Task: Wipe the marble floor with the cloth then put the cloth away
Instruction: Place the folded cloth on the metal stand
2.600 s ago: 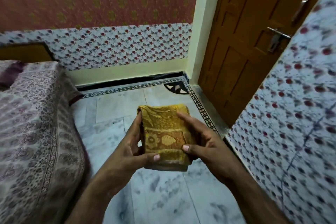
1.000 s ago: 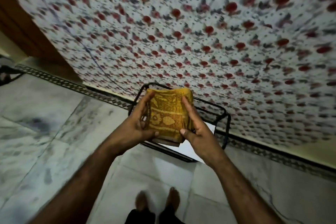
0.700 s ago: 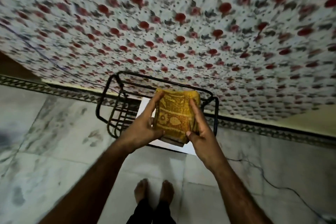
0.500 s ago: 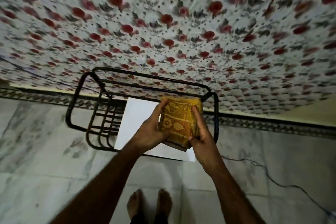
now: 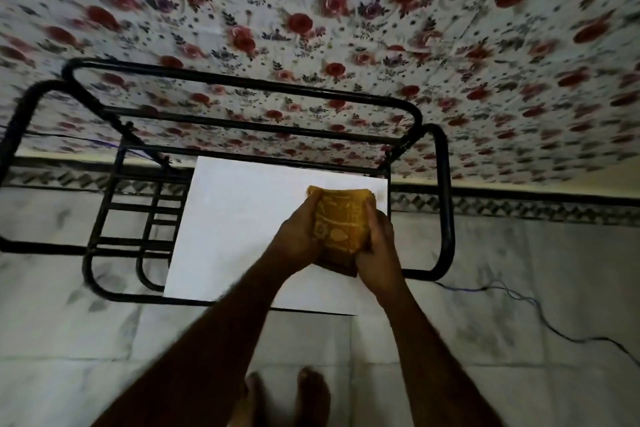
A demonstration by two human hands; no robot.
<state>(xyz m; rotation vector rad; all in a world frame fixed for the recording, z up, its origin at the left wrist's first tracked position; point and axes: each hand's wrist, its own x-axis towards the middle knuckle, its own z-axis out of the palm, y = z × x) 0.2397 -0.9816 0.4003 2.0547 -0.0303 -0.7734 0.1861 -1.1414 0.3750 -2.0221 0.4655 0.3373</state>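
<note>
At the bottom edge, nearest the camera, two bare feet [image 5: 298, 395] stand on the marble floor [image 5: 86, 333], which is pale with grey veining. Both forearms reach forward from there and meet over a black metal rack [image 5: 445, 204]. The left hand [image 5: 296, 239] clasps the left side of the folded yellow cloth [image 5: 339, 227], and the right hand [image 5: 377, 253] clasps its right side, fingers curled round the edges, so the cloth is pressed between the two palms. The cloth, patterned in darker ochre, is held above the right part of a white sheet [image 5: 242, 218] that lies across the rack's tubular frame; whether it touches the sheet cannot be told. To the right, a thin cable [image 5: 540, 315] trails over the floor. Beyond the rack runs a patterned border strip [image 5: 519, 208] at the floor's edge, and behind it rises a wall covered in a floral print [image 5: 311, 28] of red roses on white.
</note>
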